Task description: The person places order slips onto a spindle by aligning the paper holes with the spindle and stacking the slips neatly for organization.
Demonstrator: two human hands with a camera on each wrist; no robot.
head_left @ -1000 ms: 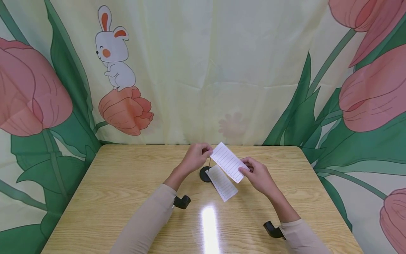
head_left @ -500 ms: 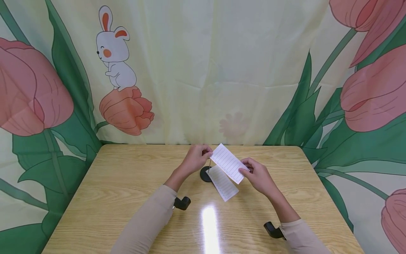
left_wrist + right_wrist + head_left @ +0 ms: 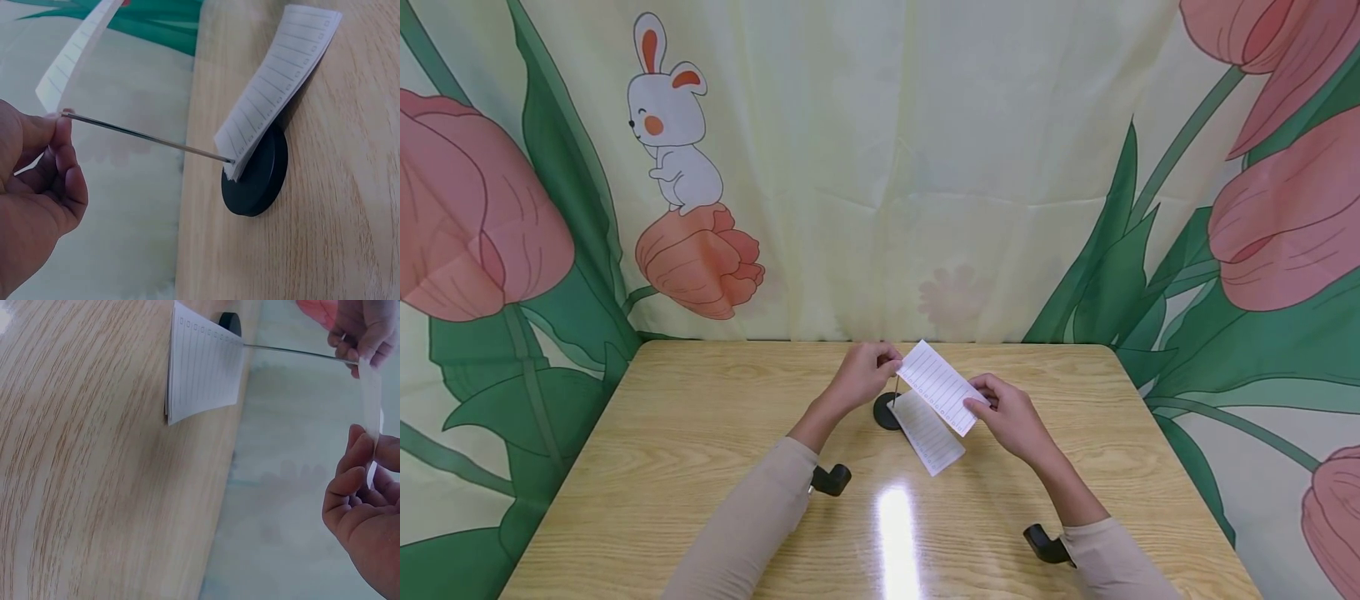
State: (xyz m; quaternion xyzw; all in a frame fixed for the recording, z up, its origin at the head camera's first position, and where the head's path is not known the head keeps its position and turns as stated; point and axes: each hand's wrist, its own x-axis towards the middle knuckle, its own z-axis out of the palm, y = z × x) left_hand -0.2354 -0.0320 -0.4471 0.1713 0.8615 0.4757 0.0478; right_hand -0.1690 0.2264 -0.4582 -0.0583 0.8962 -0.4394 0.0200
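Note:
In the head view my left hand (image 3: 862, 373) pinches the upper corner of a lined white paper slip (image 3: 937, 387) at the tip of a thin metal spike (image 3: 147, 137). My right hand (image 3: 1011, 414) grips the slip's opposite end between thumb and fingers, keeping it tilted above the table. The spike rises from a round black base (image 3: 886, 412). Lower on it, a stack of similar lined slips (image 3: 281, 81) is pierced near one end, close to the base. Whether the spike tip passes through the held slip is hidden by the left fingertips.
The spike's base stands on a wood-grain table (image 3: 700, 433), toward its back. Behind hangs a curtain (image 3: 850, 167) printed with tulips and a rabbit. A black curved piece (image 3: 831, 480) projects by the left wrist, and another black piece (image 3: 1047, 544) by the right.
The held slip and my left hand have sunk very slightly. Both hands keep their hold, and the stack on the spike stays as it was.

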